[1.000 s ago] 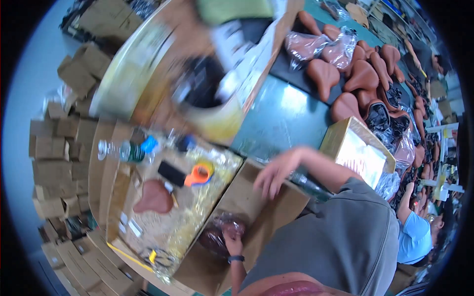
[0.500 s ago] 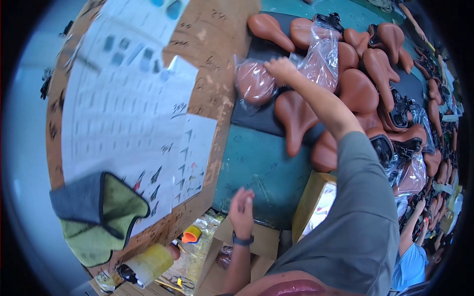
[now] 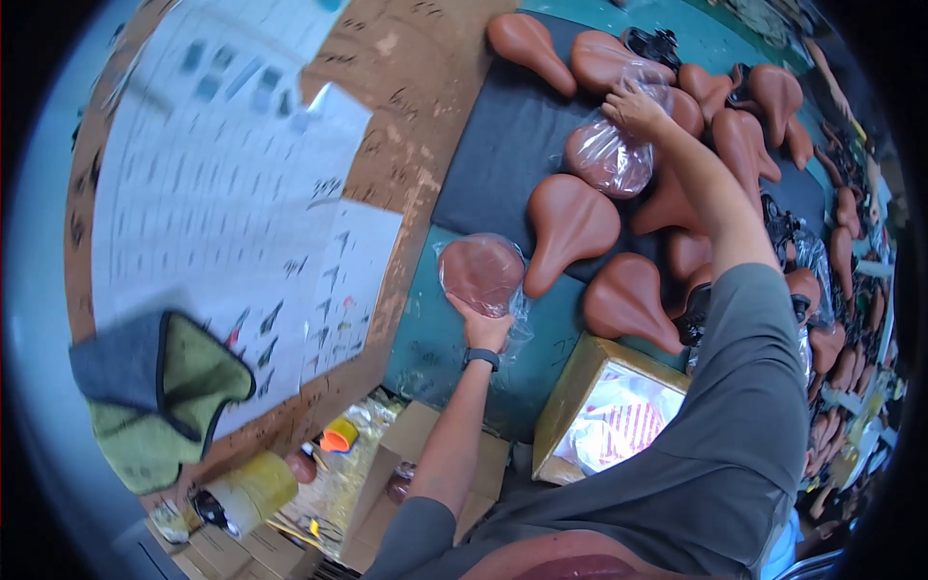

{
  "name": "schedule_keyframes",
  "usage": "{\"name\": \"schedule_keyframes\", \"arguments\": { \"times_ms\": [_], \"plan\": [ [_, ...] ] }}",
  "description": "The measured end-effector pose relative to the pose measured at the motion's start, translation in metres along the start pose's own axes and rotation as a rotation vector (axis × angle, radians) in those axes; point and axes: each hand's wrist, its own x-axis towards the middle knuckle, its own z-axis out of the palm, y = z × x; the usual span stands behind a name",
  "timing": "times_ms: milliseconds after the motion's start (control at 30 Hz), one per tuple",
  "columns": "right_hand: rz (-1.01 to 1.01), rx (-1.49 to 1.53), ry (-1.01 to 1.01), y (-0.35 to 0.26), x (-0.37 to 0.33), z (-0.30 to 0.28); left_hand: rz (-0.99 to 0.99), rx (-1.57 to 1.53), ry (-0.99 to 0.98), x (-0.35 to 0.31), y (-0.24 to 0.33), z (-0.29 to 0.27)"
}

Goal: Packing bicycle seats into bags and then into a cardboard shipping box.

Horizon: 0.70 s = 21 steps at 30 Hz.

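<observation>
Low on the green table, my left hand (image 3: 486,324) grips the near end of a brown bicycle saddle wrapped in clear plastic (image 3: 480,271). Farther off and to the right, my right hand (image 3: 633,108) is closed on the clear bag around another brown bicycle saddle (image 3: 607,159), which lies at the pile's edge. Between the two lies an unwrapped brown saddle (image 3: 570,224), its narrow nose pointing toward me. A second bare saddle (image 3: 630,300) rests nearer my right upper arm.
Several more brown saddles (image 3: 739,145) spread over the dark mat (image 3: 512,126) to the right. A cardboard board with pinned papers (image 3: 242,213) stands at left, a cloth (image 3: 164,406) hanging on it. Below are an open carton (image 3: 416,425) and a box with a bright opening (image 3: 619,416).
My left hand has come up from above the carton onto a wrapped saddle now lying nearer me. My right hand has moved right, from one bagged saddle to another.
</observation>
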Motion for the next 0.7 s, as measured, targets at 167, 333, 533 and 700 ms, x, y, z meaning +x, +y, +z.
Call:
{"name": "schedule_keyframes", "arguments": {
  "times_ms": [167,333,533,700],
  "plan": [
    [-0.122,0.29,-0.132,-0.038,-0.018,-0.054,-0.253,-0.602,-0.759,-0.024,-0.134,-0.06],
    [0.383,0.408,-0.044,-0.159,-0.134,-0.157,-0.04,-1.033,-0.747,-0.227,-0.146,-0.235],
    [0.434,1.702,-0.154,-0.315,-0.311,-0.29,0.068,-1.057,-0.705,-0.339,-0.395,-0.34],
    [-0.242,1.368,-0.817,-0.591,-0.271,-0.496,-0.319,-0.746,-0.753,-0.297,-0.635,-0.234]
  ]
}}
